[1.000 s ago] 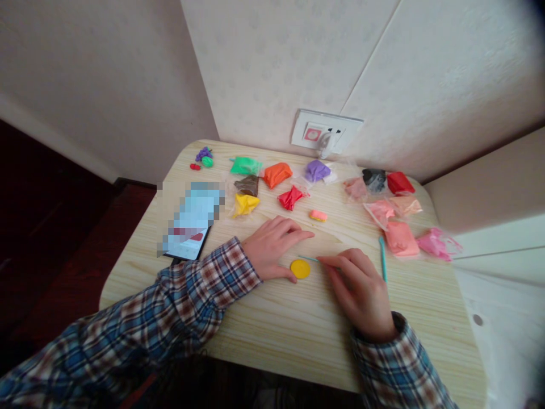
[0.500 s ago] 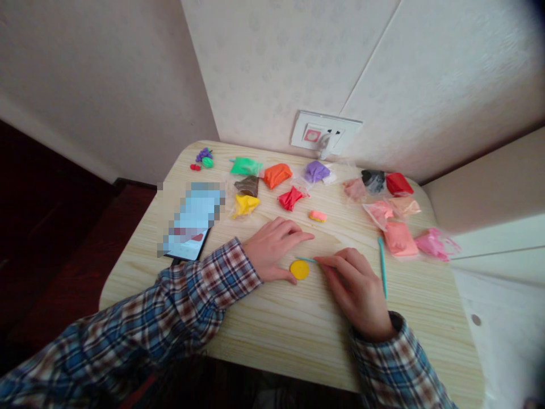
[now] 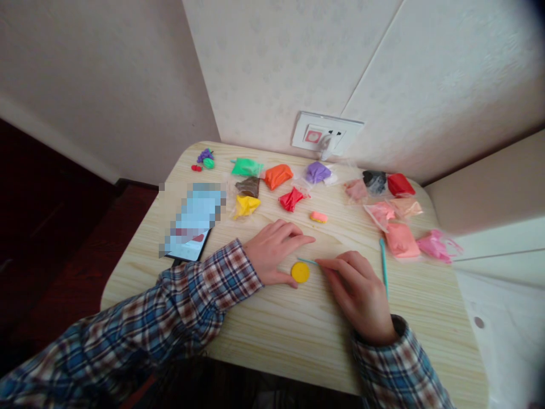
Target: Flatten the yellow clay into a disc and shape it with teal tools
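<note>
A flat yellow clay disc (image 3: 300,272) lies on the wooden table (image 3: 272,324). My left hand (image 3: 275,250) rests beside it with thumb and fingers spread apart, the thumb tip at the disc's left edge. Pinched in my right hand (image 3: 355,292) is a thin teal clay tool (image 3: 307,261), its tip pointing left just above the disc's far edge; whether it touches the clay I cannot tell. Behind the hands sits a small pink and yellow clay piece (image 3: 318,217). A second teal tool (image 3: 384,267) lies to the right of my right hand.
Clay packets line the back, including green (image 3: 247,167), orange (image 3: 278,176), yellow (image 3: 247,205) and red (image 3: 291,199). Pink packets (image 3: 401,240) lie at the right. A phone (image 3: 193,224) is on the left, near small clay fruits (image 3: 205,155). A wall socket (image 3: 327,136) is behind.
The whole view has shifted very slightly. Both hands, the disc and the tool keep practically the same positions.
</note>
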`<state>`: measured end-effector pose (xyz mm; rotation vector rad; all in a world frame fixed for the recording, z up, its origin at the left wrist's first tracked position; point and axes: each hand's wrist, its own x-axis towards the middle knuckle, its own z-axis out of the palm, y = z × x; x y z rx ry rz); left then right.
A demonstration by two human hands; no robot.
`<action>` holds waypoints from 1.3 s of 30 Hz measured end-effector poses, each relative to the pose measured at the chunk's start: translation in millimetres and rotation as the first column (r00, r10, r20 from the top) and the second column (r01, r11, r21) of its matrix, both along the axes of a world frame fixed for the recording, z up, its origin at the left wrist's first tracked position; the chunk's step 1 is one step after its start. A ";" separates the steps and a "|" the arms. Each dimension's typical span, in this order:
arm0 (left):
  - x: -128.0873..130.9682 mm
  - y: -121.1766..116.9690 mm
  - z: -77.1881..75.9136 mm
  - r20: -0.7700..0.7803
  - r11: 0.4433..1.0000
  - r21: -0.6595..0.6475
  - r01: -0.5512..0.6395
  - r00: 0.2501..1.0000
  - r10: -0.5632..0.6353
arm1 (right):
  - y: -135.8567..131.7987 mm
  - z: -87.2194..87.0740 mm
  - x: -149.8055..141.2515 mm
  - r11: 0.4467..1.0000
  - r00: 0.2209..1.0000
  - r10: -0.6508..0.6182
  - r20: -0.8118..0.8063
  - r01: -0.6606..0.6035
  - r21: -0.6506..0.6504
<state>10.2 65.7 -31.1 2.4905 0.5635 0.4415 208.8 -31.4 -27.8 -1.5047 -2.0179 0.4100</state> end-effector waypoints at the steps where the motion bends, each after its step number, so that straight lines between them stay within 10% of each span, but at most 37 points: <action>1: 0.8 -0.9 0.2 -0.005 1.000 0.009 -0.002 1.000 0.002 | 0.7 0.7 -2.0 1.000 1.000 0.016 0.001 -0.016 -0.016; 39: 1.9 -1.4 0.3 0.028 1.000 -0.020 -0.009 1.000 0.009 | 0.3 -2.0 -0.8 0.999 0.999 -0.028 -0.039 0.029 0.017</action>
